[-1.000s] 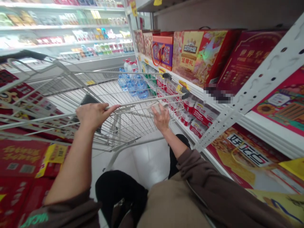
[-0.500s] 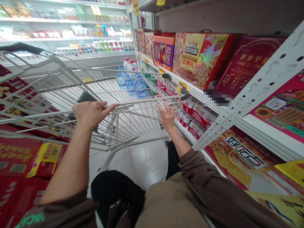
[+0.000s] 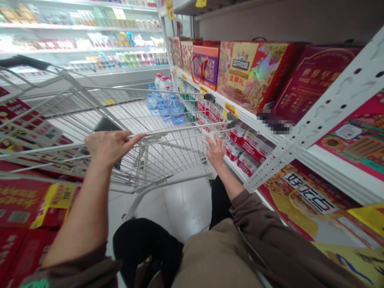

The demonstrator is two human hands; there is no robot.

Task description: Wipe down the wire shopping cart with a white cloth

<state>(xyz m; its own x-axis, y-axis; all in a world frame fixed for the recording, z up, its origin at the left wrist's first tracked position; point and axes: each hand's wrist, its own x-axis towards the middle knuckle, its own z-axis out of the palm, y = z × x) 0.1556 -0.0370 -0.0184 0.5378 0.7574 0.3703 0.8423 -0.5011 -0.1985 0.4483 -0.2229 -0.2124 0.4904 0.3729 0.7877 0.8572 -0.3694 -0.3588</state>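
A metal shopping cart (image 3: 168, 130) stands sideways in front of me, its wire basket showing bare mesh. My left hand (image 3: 111, 146) is closed over the top rim of the near side, thumb stretched along the bar. Farther right, my right hand (image 3: 216, 151) presses a crumpled whitish cloth (image 3: 210, 141) against the wires of the basket, just below the rim near the cart's right end. Its fingers are bent over the cloth. The cart's black handle (image 3: 24, 61) is at the far left.
Shelves with gift boxes (image 3: 249, 76) run along my right, behind a white perforated post (image 3: 300, 136). Packs of bottled water (image 3: 250, 150) fill the lower shelf, and large blue bottles (image 3: 168, 106) stand on the floor. Red boxes (image 3: 21, 200) are stacked at left; a lit refrigerated case (image 3: 84, 48) is behind.
My right hand has slid the cloth a little to the right and down along the basket wires. My left hand has shifted slightly left on the rim.
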